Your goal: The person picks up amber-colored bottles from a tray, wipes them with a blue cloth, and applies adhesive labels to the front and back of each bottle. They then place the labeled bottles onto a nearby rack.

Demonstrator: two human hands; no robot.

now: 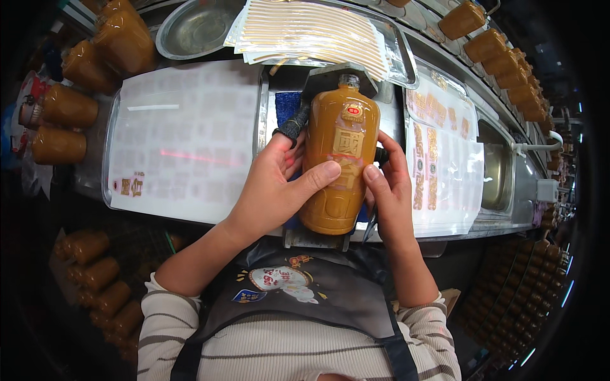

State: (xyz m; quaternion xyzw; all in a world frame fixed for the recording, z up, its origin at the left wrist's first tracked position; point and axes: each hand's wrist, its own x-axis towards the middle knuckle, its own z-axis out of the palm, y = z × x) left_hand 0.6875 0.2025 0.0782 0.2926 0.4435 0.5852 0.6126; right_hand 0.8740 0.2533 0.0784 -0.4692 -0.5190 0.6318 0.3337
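Note:
A glossy amber-brown bottle (340, 209) with a bare glass neck is tilted back in front of me, its neck at a grey metal block (330, 75). My left hand (279, 181) grips its left side, the thumb pressed on the front beside a gold decal (348, 145); dark wrapping covers a fingertip. A red oval emblem (352, 112) sits above the decal. From the right, my right hand (393, 197) closes on the bottle, thumb at its front edge. A thin dark pointed thing (371, 227) shows below that hand; what it is I cannot tell.
A tray with a white decal sheet (184, 114) lies left; more decal sheets (448, 174) lie right, by a metal sink (497, 165). Strips with gold lines (311, 32) and a metal basin (197, 30) stand behind. Brown bottles (67, 105) crowd the left and line the right.

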